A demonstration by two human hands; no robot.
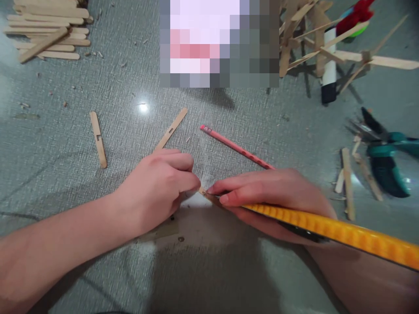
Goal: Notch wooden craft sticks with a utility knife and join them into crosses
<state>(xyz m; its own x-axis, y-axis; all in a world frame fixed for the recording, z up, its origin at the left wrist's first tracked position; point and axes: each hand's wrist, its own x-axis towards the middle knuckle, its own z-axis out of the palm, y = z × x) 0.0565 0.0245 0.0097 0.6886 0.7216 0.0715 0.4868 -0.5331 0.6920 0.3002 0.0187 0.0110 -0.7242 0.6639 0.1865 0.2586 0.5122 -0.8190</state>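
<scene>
My left hand [163, 183] is closed in a pinch on a wooden craft stick [202, 190], and only a short end of that stick shows past the fingers. My right hand [271, 196] grips a utility knife [327, 226] with a ribbed orange handle. Its thin blade meets the craft stick just beyond my left fingertips. Behind my left hand lies another craft stick [173, 127] with a small slot cut in it, its lower end hidden. Further left is a notched craft stick [97, 136]. A pink pencil [234, 146] slants down behind my right hand.
A pile of craft sticks [52, 32] sits at the upper left. At the upper right, joined sticks [319, 39] stand near a white marker [329, 61]. Teal-handled pliers [386, 161] and broken stick pieces [348, 185] lie right. Wood chips dot the table [124, 87].
</scene>
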